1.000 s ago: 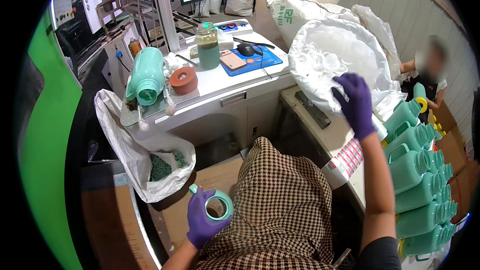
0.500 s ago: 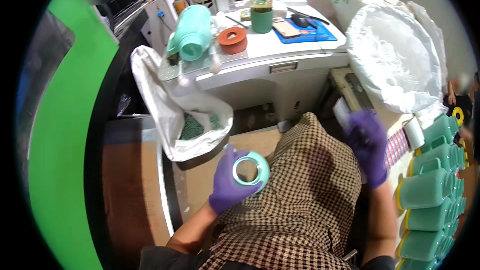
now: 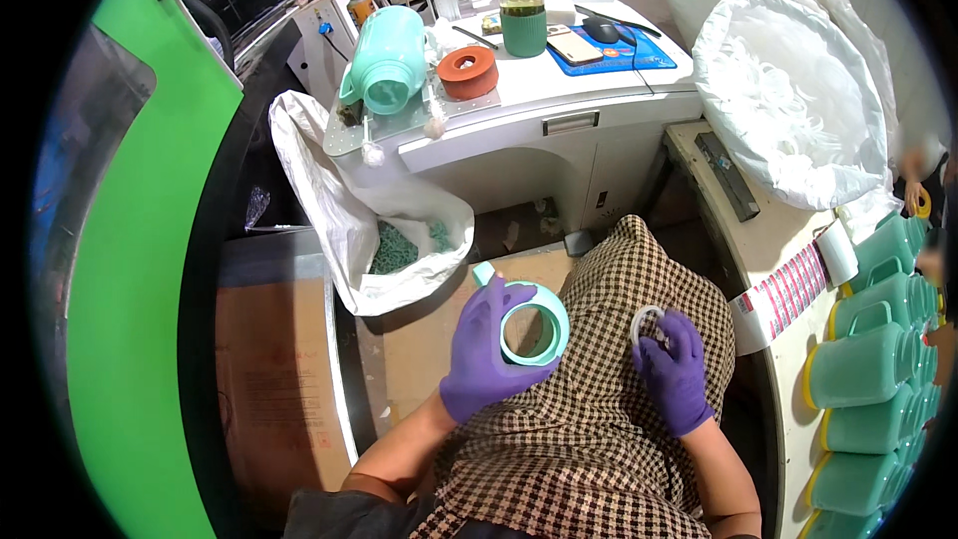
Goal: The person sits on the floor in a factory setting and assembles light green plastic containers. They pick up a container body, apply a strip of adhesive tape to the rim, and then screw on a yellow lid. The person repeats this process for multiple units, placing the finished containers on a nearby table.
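Over my lap, my left hand [image 3: 484,359] in a purple glove grips a mint-green plastic jug body [image 3: 560,316]. Its round opening faces up, and a stub of handle pokes out past my fingers. To the right, my right hand [image 3: 679,374], also gloved in purple, pinches a thin white ring [image 3: 639,319] between thumb and fingers. The ring is apart from the jug. A checked apron [image 3: 609,419] covers my lap beneath both hands.
A white sack [image 3: 364,284] with green scraps stands front left. On the white desk [image 3: 639,90] are another green jug [image 3: 387,55], an orange tape roll [image 3: 467,73] and a glass bottle [image 3: 523,15]. At right, a bag of white rings [image 3: 778,130], a label strip [image 3: 788,294] and several green jugs [image 3: 863,374].
My right hand has come from beside the label strip in to my lap, and a white ring now shows in it. The jug in my left hand has shifted slightly right and up.
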Available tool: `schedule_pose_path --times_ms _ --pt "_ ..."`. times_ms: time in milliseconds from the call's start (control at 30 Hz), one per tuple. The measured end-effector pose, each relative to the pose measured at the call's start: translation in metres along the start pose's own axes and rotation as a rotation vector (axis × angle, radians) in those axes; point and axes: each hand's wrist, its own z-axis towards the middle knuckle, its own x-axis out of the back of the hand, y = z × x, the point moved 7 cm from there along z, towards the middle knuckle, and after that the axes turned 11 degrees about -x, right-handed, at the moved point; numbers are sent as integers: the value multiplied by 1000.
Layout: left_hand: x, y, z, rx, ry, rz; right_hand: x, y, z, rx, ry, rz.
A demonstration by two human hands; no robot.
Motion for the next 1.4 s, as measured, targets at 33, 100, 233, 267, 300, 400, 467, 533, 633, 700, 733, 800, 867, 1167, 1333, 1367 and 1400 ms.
schedule_pose_path --times_ms 33,100,233,267,300,400,467,533,633,700,733,800,867,1167,1333,1367,1400 --pt "-3 3 4 -28 -7 21 6 -6 9 -38 0 191" --pt "-7 7 10 -82 -35 68 22 -17 28 -126 2 583" --pt "-9 15 22 -137 -56 15 14 -61 56 -61 -300 1013" --pt "-10 17 21 -156 -16 0 9 -71 56 16 -205 997" --pt "-13 17 21 -153 -46 7 5 -75 56 37 -224 897" --pt "-24 18 22 -34 -253 75 -6 -79 53 -17 -285 637" --pt "-25 25 22 -160 -163 82 -11 -84 50 -86 -337 504" --pt "-26 31 26 -210 -88 82 -8 -88 51 -129 -281 494" --pt "-25 27 27 -160 -86 51 -7 -89 51 -141 -268 489" --pt "-29 39 32 -238 -190 109 -15 -84 47 -121 -409 440" --pt "-31 43 32 -278 -242 138 -18 -82 43 -110 -480 415" --pt "-31 43 31 -279 -193 147 -12 -80 45 -129 -446 457" --pt "-30 41 30 -261 -155 127 -10 -81 44 -142 -429 473" --pt "-44 51 24 -307 -247 72 -2 -65 18 -182 -366 532" --pt "-46 54 18 -307 -205 96 -1 -60 14 -248 -289 624" --pt "-47 54 19 -296 -202 110 -5 -59 13 -211 -279 615" --pt "-46 54 21 -285 -200 123 -6 -59 13 -175 -268 605"
